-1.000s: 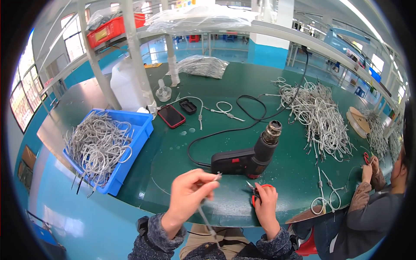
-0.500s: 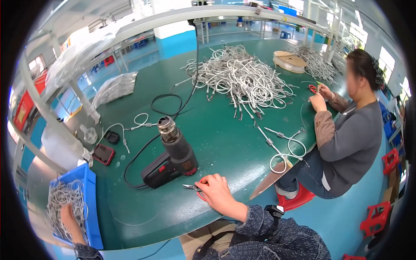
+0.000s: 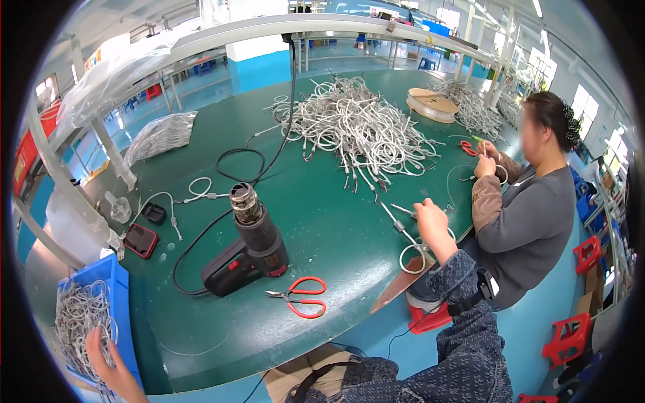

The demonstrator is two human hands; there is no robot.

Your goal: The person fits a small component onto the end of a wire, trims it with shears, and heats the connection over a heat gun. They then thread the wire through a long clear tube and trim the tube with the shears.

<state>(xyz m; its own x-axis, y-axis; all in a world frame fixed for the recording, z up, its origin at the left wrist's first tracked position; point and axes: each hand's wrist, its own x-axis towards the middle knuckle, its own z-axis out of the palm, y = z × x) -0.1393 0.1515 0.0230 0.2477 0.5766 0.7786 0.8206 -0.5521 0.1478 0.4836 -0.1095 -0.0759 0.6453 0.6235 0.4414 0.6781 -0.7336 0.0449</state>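
My left hand is at the blue bin on the lower left, fingers apart, against a tangle of grey-white cables inside it. It grips nothing that I can see. My right hand reaches out to the right over the green table, fingers pinched on a looped white cable with small grey fittings; the fingertips partly hide the contact. Red-handled scissors lie on the table, blades slightly apart, with no hand on them. Left of them a black heat gun stands with its metal nozzle upward.
A large heap of white cables covers the far middle, beside a spool. A co-worker sits at the right, working a cable near red scissors. A red-black device and a plastic bag lie left.
My right hand has left the red scissors on the table and moved right to the looped cable. My left hand stays at the bin, its fingers now spread. The view has shifted slightly.
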